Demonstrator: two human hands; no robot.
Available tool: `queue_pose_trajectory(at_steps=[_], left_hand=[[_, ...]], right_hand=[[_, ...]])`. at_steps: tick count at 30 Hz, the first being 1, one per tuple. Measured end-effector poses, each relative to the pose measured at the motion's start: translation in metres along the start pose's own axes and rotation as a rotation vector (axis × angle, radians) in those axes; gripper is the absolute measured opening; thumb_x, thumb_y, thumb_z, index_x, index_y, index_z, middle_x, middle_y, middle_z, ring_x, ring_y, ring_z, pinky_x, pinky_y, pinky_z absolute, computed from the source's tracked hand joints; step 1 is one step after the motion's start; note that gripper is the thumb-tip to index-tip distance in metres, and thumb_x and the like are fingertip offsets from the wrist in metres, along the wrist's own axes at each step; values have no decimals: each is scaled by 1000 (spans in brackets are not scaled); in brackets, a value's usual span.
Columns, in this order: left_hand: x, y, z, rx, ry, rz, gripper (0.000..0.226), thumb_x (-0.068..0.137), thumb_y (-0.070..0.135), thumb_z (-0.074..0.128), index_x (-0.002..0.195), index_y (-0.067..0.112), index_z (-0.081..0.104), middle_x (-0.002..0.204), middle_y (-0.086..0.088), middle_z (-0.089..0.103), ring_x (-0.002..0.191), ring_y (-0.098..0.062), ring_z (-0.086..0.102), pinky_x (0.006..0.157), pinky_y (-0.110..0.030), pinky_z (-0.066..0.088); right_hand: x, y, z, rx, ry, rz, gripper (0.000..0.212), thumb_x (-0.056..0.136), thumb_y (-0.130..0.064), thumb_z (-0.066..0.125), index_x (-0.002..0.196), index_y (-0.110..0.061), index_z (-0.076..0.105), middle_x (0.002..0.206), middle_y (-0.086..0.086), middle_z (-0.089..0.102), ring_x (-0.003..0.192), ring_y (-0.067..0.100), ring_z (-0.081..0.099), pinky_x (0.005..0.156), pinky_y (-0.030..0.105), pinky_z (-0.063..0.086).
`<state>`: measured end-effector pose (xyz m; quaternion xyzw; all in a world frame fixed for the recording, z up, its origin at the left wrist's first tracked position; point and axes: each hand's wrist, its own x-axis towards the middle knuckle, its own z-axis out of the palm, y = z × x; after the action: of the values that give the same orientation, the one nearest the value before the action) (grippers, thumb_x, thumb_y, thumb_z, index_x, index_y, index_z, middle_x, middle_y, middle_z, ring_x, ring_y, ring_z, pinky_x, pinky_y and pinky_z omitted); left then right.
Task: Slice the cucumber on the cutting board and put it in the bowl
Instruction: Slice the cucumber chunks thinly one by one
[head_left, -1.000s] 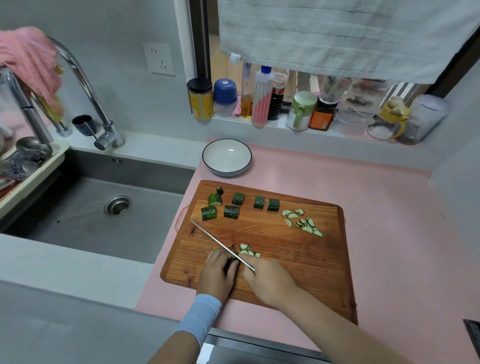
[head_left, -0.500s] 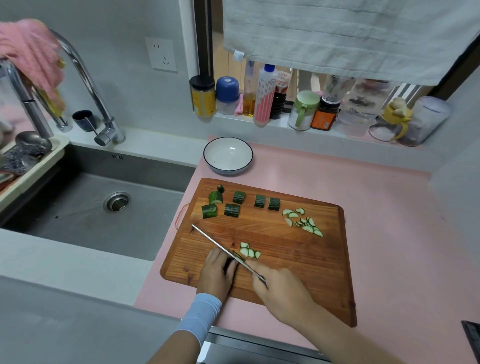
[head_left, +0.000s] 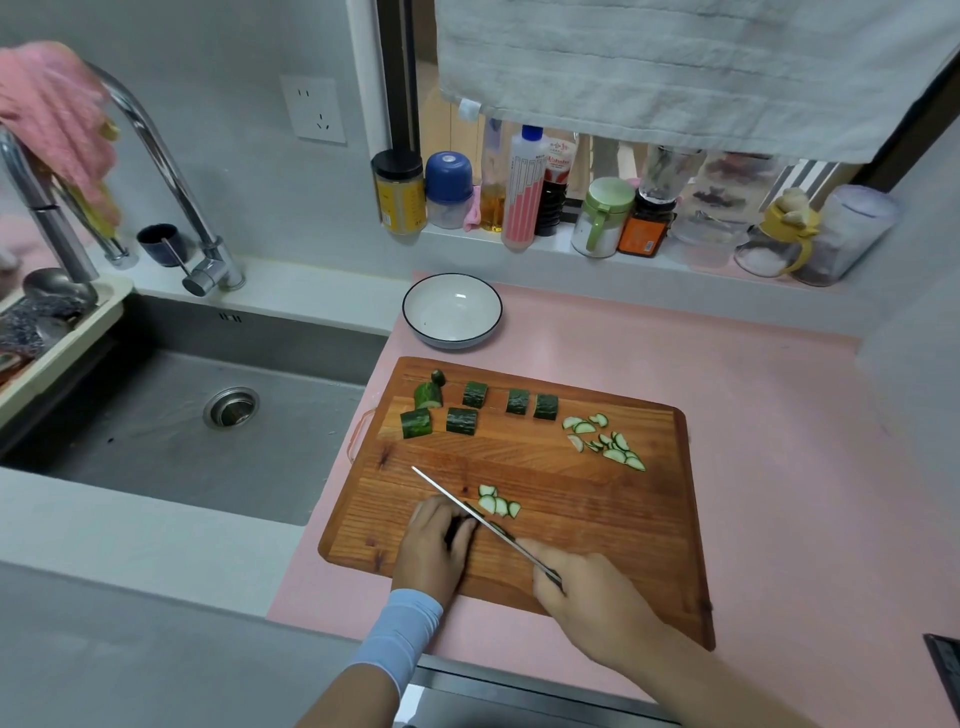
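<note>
A wooden cutting board (head_left: 597, 525) lies on the pink counter. My left hand (head_left: 434, 545) holds down a dark cucumber piece (head_left: 457, 530) near the board's front edge. My right hand (head_left: 587, 597) grips the handle of a knife (head_left: 467, 512), whose blade runs diagonally up-left across that piece. A few fresh slices (head_left: 497, 503) lie just right of the blade. Several cucumber chunks (head_left: 462, 420) sit in rows at the board's far left, and a pile of thin slices (head_left: 605, 444) lies at the far right. The white bowl (head_left: 452, 335) stands behind the board.
A steel sink (head_left: 171, 426) with a tall faucet (head_left: 166, 176) is to the left. Bottles and jars (head_left: 524, 192) line the window ledge behind the bowl. A towel (head_left: 675, 67) hangs above them. Pink counter (head_left: 805, 467) extends to the right of the board.
My right hand has drawn back toward me and to the right, pulling the knife along its blade through the cucumber piece. My left hand has stayed in place.
</note>
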<state>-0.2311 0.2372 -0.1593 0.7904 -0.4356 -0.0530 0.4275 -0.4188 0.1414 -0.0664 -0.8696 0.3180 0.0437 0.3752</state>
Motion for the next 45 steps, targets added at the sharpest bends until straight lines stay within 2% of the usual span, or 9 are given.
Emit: queue_pose_trajectory(at_steps=[4,10,15,19,24,27,32,38,45], left_hand=[[0,0,0,-3,-1,11,12,83,7,75,91,11,68,97,4,62,96,0,47,95,-4,30],[-3,0,0,12,-26,23,13,85,5,71,95,12,66,98,2,59,95,-6,47,95,-6,30],[-4,1,2,5,-5,27,6,88,11,65,94,14,66,97,6,56,94,-6,47,94,-7,30],[-3,-1,2,-13,-16,10,21,86,7,71,106,13,67,102,2,61,100,-10,51,98,-4,27],[-4,0,0,-24,-14,-1,21,91,26,58,107,14,66,103,2,62,102,-11,52,99,-5,28],[-4,0,0,-18,-12,1,15,91,25,61,99,14,67,99,4,60,98,-9,51,97,-5,29],[-4,-2,1,-38,-4,16,12,83,5,74,89,13,68,97,11,55,96,-2,49,94,-6,31],[-4,-1,1,-32,12,14,11,83,6,75,89,11,68,96,5,60,96,-2,50,95,-6,32],[-3,0,0,-45,19,18,8,88,21,66,89,13,67,96,14,54,93,-4,51,92,-8,35]], right_hand=[[23,-14,6,29,25,-3,45,99,-29,43,141,-43,55,72,-9,60,61,8,50,62,28,42],[52,-36,11,-17,14,-20,37,98,-30,43,130,-38,59,103,5,73,93,31,63,77,37,50],[49,-36,11,-54,59,-31,36,100,-32,42,132,-40,58,100,5,73,91,31,64,76,37,50],[35,-33,15,-88,123,-67,45,100,-36,43,144,-44,51,104,6,74,92,31,66,76,36,49],[15,-24,7,-84,108,-49,49,99,-38,39,145,-53,39,75,-3,62,67,23,56,68,37,47],[3,-14,-1,-74,65,-26,43,102,-34,40,142,-49,46,61,-6,52,55,15,47,58,31,38],[-17,0,-13,4,10,-12,44,103,-27,42,137,-52,53,65,-8,58,56,12,52,54,24,37],[-15,0,-9,20,1,3,45,102,-27,42,138,-53,51,70,0,63,60,20,55,54,24,36],[-3,-8,-5,47,5,5,46,99,-25,41,136,-48,56,59,-7,49,52,11,43,54,24,34]])
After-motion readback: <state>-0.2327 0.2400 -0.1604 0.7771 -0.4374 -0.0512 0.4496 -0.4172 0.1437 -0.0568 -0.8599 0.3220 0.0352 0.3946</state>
